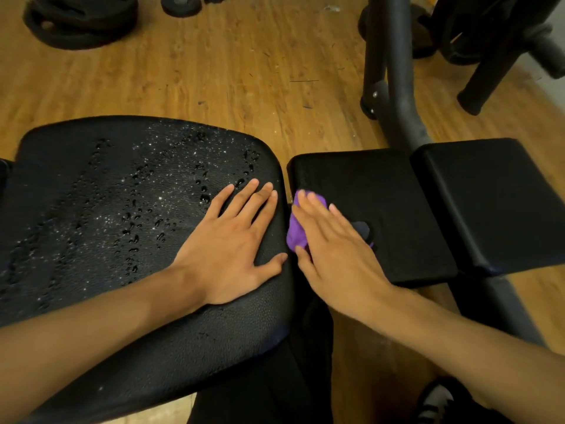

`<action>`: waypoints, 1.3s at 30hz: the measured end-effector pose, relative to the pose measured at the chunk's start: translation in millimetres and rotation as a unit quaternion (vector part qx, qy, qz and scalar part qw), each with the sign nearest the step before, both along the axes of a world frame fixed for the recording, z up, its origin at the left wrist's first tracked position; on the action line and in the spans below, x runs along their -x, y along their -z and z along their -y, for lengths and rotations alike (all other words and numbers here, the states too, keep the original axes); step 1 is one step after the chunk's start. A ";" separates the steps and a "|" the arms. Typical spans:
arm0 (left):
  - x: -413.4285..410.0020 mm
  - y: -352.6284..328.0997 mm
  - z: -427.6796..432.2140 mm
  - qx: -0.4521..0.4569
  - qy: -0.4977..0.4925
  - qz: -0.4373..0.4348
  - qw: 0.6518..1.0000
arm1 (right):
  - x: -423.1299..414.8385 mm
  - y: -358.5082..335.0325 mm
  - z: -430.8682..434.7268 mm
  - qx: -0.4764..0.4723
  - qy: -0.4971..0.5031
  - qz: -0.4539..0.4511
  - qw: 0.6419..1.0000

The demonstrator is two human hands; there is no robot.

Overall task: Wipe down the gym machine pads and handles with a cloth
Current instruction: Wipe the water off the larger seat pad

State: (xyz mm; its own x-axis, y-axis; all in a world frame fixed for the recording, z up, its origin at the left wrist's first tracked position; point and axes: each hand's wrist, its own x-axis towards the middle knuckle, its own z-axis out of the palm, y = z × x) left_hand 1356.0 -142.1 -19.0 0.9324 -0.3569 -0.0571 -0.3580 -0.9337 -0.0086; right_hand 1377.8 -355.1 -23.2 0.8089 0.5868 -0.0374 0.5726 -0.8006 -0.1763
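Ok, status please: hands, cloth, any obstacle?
Left hand flat on large black textured pad, wet with droplets. Right hand presses crumpled purple cloth on smaller black square pad. Nothing blocking.

The left hand point(232, 240) lies flat at the right edge of the large wet pad point(107, 209), and the pad's broad left stretch is open. A narrow gap parts this pad from the middle pad point(382, 194), where the right hand point(330, 240) presses the purple cloth point(295, 232). The right pad point(495, 194) offers open surface. Beyond the pads, dark frame tubes point(394, 87) rise from the wooden floor point(214, 71), and weight plates point(79, 26) lie at far left.
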 end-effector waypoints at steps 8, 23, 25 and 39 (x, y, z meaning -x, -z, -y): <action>-0.8 -0.4 1.1 0.003 0.000 0.004 1.000 | 36.8 -4.8 24.3 0.056 -0.013 0.013 0.998; -1.8 -1.2 0.5 0.005 0.000 0.001 1.000 | -26.8 -10.9 -32.3 0.006 0.095 -0.010 0.995; -1.7 -1.4 0.4 0.006 0.002 -0.001 1.000 | 14.0 -7.9 -17.7 0.011 0.078 0.009 0.997; -2.0 -1.0 0.2 0.008 0.004 -0.004 1.000 | 25.9 -1.3 -17.6 0.024 0.065 0.038 0.997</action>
State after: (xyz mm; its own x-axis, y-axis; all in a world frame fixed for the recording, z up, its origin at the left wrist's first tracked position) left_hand 1358.0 -142.4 -18.0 0.9287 -0.3661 -0.0597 -0.3662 -0.9305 0.0095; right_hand 1351.9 -337.5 -22.0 0.8792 0.4764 0.0018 0.4743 -0.8750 -0.0965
